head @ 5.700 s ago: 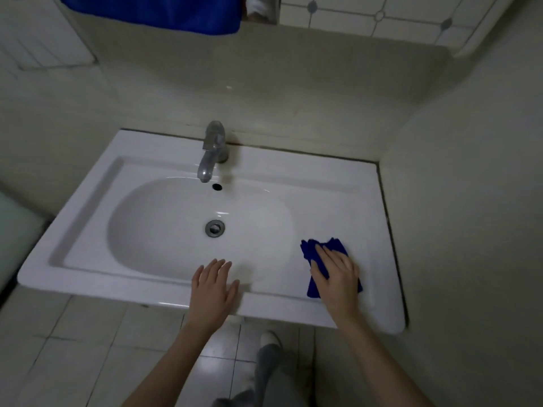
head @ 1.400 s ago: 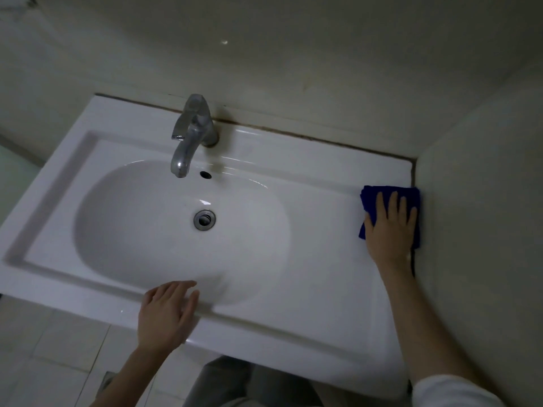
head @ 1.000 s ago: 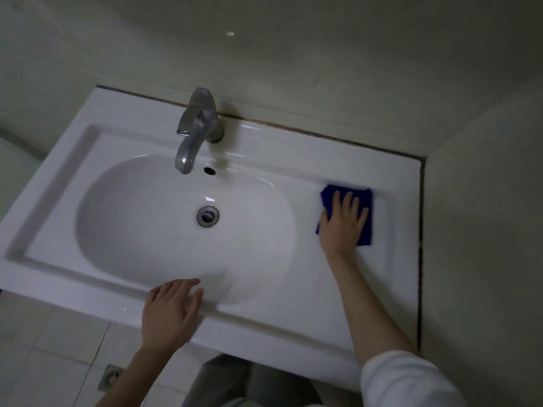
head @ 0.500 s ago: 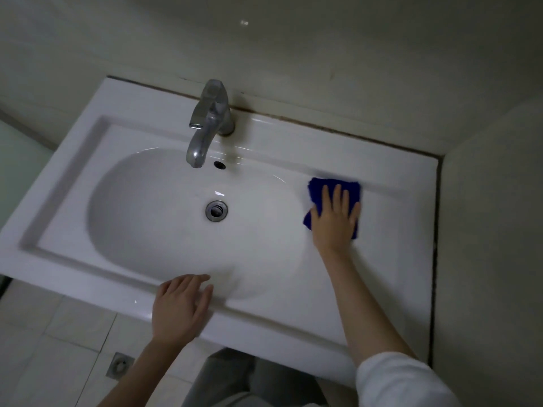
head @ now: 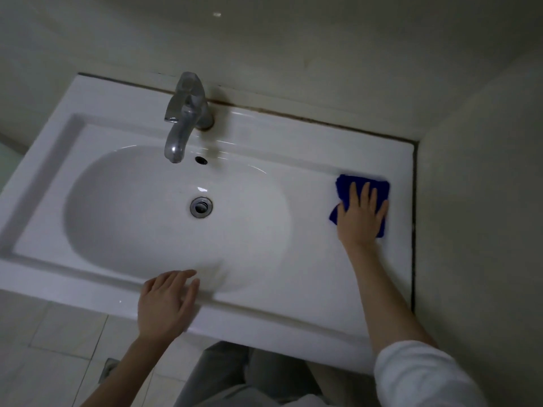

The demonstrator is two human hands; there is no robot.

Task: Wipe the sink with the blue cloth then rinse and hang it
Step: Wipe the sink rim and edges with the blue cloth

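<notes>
Both hands lie flat: right hand (head: 360, 216) presses the blue cloth (head: 363, 185) onto the sink (head: 293, 292) ledge right of the tap (head: 184, 113); left hand (head: 166, 304), empty, braces the front rim. Wet glaze could let either slip.

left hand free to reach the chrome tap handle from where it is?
Probably yes. The left hand rests flat on the white sink's front rim, holding nothing, and only the bare basin lies between it and the chrome tap.
</notes>
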